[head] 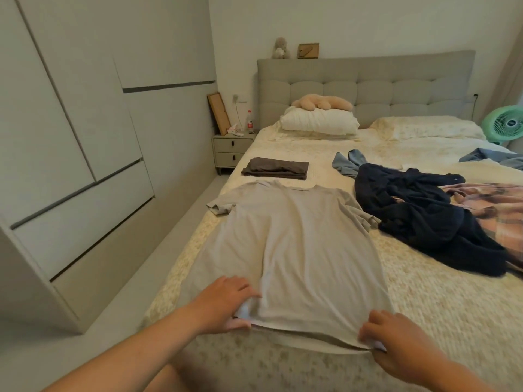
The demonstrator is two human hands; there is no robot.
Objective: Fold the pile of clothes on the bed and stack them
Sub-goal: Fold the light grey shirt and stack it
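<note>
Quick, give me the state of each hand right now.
Left hand: pinching the hem of the beige T-shirt at its left corner.
Right hand: pinching the same hem at the right corner.

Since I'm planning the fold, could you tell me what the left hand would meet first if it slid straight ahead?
Probably only more of the T-shirt whose hem the left hand pinches, then perhaps its left sleeve; depth is uncertain.

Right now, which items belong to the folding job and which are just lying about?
Job: beige T-shirt, pinched by left hand and right hand; folded grey garment; dark garment; plaid garment.
Bystanders: pillow, plush toy, fan, nightstand.
</note>
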